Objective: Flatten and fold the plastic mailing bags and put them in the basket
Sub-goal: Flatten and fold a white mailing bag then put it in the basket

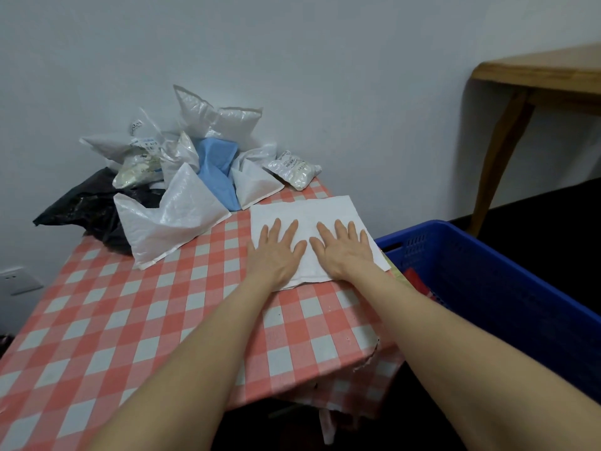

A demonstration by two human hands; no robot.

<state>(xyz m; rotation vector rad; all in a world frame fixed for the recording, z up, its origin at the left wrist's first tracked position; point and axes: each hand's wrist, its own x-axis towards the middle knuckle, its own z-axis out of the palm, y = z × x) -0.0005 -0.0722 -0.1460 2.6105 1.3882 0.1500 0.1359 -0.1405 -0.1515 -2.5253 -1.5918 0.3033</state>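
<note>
**White mailing bag (325,209) under two flat palms: press the air out before creasing**

Head view: the bag lies spread on the red-and-white checked tablecloth (130,304), near the table's right edge. The left hand (276,252) and right hand (343,252) lie side by side on its near half. Their fingers are straight and spread, pressing down and gripping nothing.

To flatten it well, I would sweep both palms outward toward 12 o'clock and the side edges. That drives trapped air to the open end, and slick plastic springs back if it is folded while puffy. One palm should anchor the bag while the other lifts an edge.

The unflattened bags (182,164) are heaped at 10 o'clock from the bag. The blue basket (487,255) waits at 4 o'clock, just beside the table.
</note>
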